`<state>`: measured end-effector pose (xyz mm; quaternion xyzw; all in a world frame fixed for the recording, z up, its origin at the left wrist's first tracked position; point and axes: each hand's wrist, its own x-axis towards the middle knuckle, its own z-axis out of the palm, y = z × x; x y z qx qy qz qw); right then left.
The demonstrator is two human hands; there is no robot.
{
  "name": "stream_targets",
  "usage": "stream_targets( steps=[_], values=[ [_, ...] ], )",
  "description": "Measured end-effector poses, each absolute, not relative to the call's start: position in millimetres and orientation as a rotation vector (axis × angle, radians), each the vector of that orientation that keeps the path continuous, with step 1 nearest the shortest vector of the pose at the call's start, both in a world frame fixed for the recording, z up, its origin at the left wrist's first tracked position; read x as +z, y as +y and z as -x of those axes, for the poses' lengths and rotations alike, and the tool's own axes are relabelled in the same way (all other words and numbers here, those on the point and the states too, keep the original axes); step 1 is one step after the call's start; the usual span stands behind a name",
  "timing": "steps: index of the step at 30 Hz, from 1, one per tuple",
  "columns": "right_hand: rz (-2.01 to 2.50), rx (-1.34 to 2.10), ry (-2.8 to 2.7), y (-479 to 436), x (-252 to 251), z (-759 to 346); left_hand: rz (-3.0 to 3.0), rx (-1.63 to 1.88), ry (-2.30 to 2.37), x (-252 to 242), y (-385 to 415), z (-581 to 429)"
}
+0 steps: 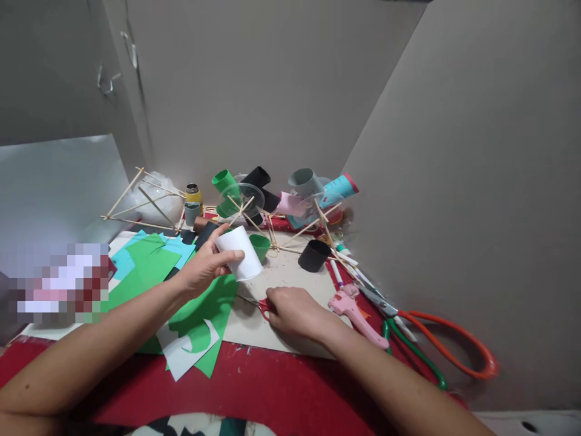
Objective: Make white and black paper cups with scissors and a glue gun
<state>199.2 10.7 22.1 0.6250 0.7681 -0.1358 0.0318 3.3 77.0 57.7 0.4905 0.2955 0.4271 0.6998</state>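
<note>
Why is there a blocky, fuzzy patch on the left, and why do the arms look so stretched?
Head view: that patch is blurred into squares, hiding what is there; the wide lens stretches both arms toward the corners; light is soft and even, so the white cup in the left hand looks sharp; right hand too.

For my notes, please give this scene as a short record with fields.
Left hand: left hand holds a white paper cup, tilted
Right hand: right hand rests on small red-handled scissors
Beside right hand: pink glue gun, large orange-handled scissors
Under arms: green paper sheets, red table cover
</note>
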Motion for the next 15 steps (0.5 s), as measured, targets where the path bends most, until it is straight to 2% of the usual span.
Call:
stream_targets(
  steps=[6, 10, 12, 14, 15],
  values=[
    [-2.114, -0.673, 2.416, -7, 24, -228, -1.183, 1.044, 0.699, 67, 78, 5],
    [-2.264, -1.111, 2.478, -32, 20, -259, -1.389, 1.064, 0.727, 57, 77, 0],
    [-2.335, -1.768, 2.473, -43, 18, -267, -1.532, 1.007, 0.729, 42, 76, -10],
    [-2.21, -2.567, 2.309, -49, 20, -266, -1.707, 0.929, 0.734, 24, 75, -25],
    [-2.108, -2.829, 2.214, -50, 22, -263, -1.805, 0.904, 0.738, 15, 74, -32]
  ],
)
